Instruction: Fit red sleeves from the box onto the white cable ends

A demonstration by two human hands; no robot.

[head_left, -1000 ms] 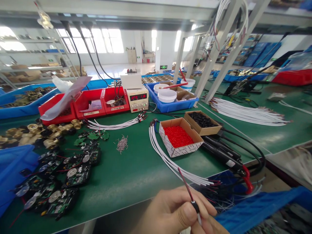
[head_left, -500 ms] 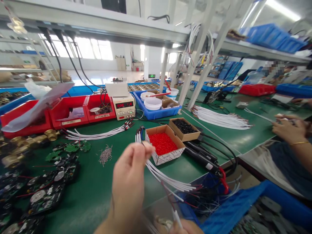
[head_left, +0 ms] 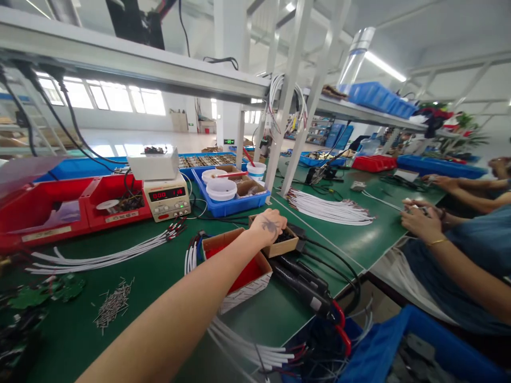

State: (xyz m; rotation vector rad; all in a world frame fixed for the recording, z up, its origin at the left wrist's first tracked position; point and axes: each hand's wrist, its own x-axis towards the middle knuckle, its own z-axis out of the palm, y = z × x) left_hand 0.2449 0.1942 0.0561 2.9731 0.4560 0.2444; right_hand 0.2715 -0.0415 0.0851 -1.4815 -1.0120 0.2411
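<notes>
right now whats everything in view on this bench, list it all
cardboard box: one, holding red pieces, centre of the green bench
second cardboard box: one, holding black pieces, behind the first
white cable bundles: three, left, front centre, right
power supply: one, beige, red digits, back
red bins: row, back left
blue tray: one, with white tubs, back centre
metal pins: loose pile, front left
black tools: beside the boxes, right
co-worker's hands: right side, on a cable
left hand: in the black-piece box, grip hidden
right hand: not in view
</notes>
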